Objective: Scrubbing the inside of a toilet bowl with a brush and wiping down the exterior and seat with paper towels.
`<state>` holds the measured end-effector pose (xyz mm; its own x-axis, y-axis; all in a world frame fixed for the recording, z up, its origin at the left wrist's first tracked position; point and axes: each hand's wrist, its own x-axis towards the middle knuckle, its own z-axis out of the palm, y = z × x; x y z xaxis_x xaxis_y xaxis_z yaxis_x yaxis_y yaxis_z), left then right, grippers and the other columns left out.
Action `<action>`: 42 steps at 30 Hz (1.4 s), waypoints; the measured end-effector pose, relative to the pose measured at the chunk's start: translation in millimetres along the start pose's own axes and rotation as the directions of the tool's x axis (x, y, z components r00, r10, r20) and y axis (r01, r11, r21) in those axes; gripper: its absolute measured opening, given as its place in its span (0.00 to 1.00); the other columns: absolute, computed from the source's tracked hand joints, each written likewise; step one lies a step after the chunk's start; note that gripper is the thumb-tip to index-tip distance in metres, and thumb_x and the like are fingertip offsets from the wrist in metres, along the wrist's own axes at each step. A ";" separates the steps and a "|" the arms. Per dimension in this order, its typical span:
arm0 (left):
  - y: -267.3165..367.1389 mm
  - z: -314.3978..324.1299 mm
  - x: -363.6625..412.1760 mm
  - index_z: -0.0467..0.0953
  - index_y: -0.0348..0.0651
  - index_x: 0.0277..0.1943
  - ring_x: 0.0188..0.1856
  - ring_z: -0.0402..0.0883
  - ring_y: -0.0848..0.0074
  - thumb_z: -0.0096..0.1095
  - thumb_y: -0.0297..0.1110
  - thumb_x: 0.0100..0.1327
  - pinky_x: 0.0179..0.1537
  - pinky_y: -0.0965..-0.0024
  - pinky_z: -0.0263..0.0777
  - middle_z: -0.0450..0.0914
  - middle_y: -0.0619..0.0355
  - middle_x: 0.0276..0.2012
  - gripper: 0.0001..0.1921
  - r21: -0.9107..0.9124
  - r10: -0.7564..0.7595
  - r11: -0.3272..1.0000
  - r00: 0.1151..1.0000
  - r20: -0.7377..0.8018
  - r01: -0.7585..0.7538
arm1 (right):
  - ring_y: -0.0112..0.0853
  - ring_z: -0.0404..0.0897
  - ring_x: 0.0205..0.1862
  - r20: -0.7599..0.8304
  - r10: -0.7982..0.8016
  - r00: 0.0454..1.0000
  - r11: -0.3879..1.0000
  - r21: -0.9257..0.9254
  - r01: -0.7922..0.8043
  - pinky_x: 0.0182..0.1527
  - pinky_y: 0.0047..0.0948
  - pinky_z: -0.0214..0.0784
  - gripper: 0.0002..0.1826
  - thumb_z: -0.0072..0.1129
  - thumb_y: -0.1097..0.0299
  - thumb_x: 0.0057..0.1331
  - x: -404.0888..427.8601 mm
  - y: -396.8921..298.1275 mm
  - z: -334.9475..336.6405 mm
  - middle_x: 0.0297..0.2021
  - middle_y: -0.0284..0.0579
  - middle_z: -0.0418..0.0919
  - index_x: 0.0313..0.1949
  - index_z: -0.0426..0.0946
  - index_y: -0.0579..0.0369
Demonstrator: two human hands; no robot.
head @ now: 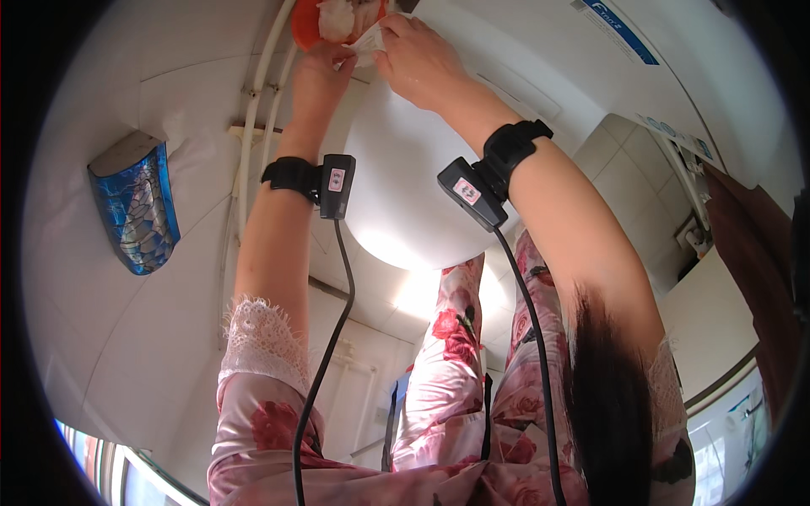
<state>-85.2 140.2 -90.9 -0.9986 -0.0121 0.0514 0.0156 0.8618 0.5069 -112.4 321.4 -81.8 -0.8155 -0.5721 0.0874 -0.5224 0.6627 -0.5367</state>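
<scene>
My left hand (324, 66) is at the top of the view, its thumb and fingertips pinching one edge of a thin whitish sheet (369, 47), perhaps tissue or wet wipe. From the right, my right hand (419, 60) grips the other side of the same sheet. Right behind both hands is an orange container (306, 24) with crumpled white material (336, 21) in it, cut off by the top rim. A closed, rounded white toilet lid (405, 171) lies below my hands. Black straps with small cabled devices are on both wrists.
White pipes (258, 95) run down the wall left of the lid. A blue patterned holder (140, 209) is fixed to the tiled wall at left. A large white appliance (569, 38) bearing labels stands at upper right. Brown fabric (740, 240) hangs at right; dark hair falls over my right arm.
</scene>
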 end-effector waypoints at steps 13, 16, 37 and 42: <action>153.1 97.3 12.1 0.76 0.37 0.48 0.49 0.78 0.61 0.47 0.38 0.66 0.50 0.61 0.72 0.79 0.49 0.47 0.16 0.158 0.231 0.930 0.862 0.451 -0.332 | 0.41 0.65 0.63 0.174 0.462 0.869 0.883 -0.003 -0.469 0.64 0.38 0.59 0.23 0.41 0.58 0.71 -146.4 96.4 -60.3 0.64 0.44 0.62 0.58 0.67 0.61; 181.2 135.0 -32.1 0.70 0.35 0.58 0.64 0.66 0.57 0.49 0.40 0.64 0.65 0.58 0.57 0.69 0.44 0.61 0.23 0.242 0.350 0.859 0.864 0.363 -0.450 | 0.41 0.61 0.66 0.135 0.513 0.848 0.859 -0.094 -0.504 0.66 0.38 0.55 0.24 0.39 0.59 0.71 -190.2 117.9 -55.5 0.65 0.45 0.60 0.59 0.66 0.62; 303.1 160.0 -115.9 0.78 0.43 0.30 0.38 0.76 0.64 0.61 0.27 0.52 0.45 0.65 0.69 0.79 0.58 0.31 0.02 -0.232 0.363 0.923 0.891 0.272 -0.305 | 0.45 0.75 0.49 0.160 0.757 0.633 0.539 0.395 -0.744 0.50 0.37 0.70 0.25 0.68 0.67 0.53 -306.5 129.0 -90.8 0.47 0.50 0.73 0.49 0.68 0.56; 305.8 148.5 -135.2 0.76 0.40 0.37 0.38 0.77 0.61 0.60 0.28 0.58 0.41 0.63 0.70 0.79 0.54 0.31 0.05 -0.264 0.282 0.940 0.927 0.249 -0.215 | 0.40 0.75 0.52 -0.202 0.522 0.829 0.791 0.479 -0.381 0.50 0.36 0.70 0.31 0.68 0.72 0.54 -324.8 123.7 -98.3 0.52 0.51 0.71 0.55 0.62 0.56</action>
<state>47.1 480.7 -70.6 -0.9336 0.3576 -0.0238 0.2425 0.6791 0.6928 63.4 636.7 -94.1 -0.9988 -0.0306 -0.0380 0.0171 0.5101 -0.8599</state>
